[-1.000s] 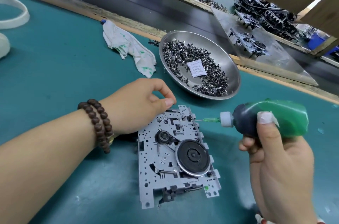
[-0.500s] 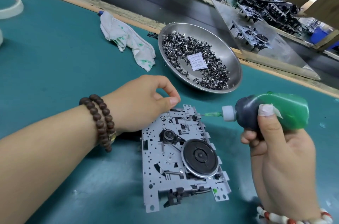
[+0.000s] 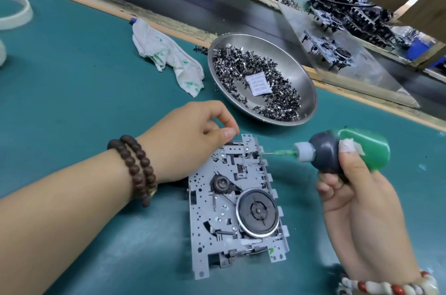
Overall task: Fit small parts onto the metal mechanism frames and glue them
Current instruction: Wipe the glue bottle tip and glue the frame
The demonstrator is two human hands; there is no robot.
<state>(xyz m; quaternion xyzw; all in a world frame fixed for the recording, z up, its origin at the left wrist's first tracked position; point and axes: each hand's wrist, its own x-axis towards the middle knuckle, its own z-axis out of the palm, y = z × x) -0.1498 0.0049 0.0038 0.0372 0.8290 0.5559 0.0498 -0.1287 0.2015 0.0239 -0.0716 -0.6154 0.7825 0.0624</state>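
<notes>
While the right hand [image 3: 357, 195] is gripping the green glue bottle [image 3: 350, 152], thumb lying across its dark neck and fingers curling underneath, the bottle is lying nearly level with its needle tip [image 3: 268, 154] pointing toward the left hand. Needle end is sitting at a small part on the far right corner of the metal mechanism frame [image 3: 231, 207]; whether it is actually touching is not resolvable.

Left hand [image 3: 190, 142] is resting on the frame's far left corner, thumb and forefinger closing together in a pinch at the top edge. Cannot tell whether anything is held between them. Brown bead bracelet [image 3: 136, 169] is sitting on the left wrist, a red and white bead bracelet [image 3: 391, 286] on the right wrist.

Frame is lying flat on the green mat [image 3: 72, 101] between the two hands, black flywheel [image 3: 258, 212] facing up on the half nearer the person, small green dab near the near right corner.

Just beyond the hands a steel dish [image 3: 306, 82] is holding a heap of small metal parts [image 3: 241, 65] and a white desiccant packet [image 3: 259, 83]. Beyond the left hand a white rag [image 3: 169, 58] with green stains is lying crumpled. Further out past the right hand, more assembled frames [image 3: 330, 50] are sitting on a grey sheet.
</notes>
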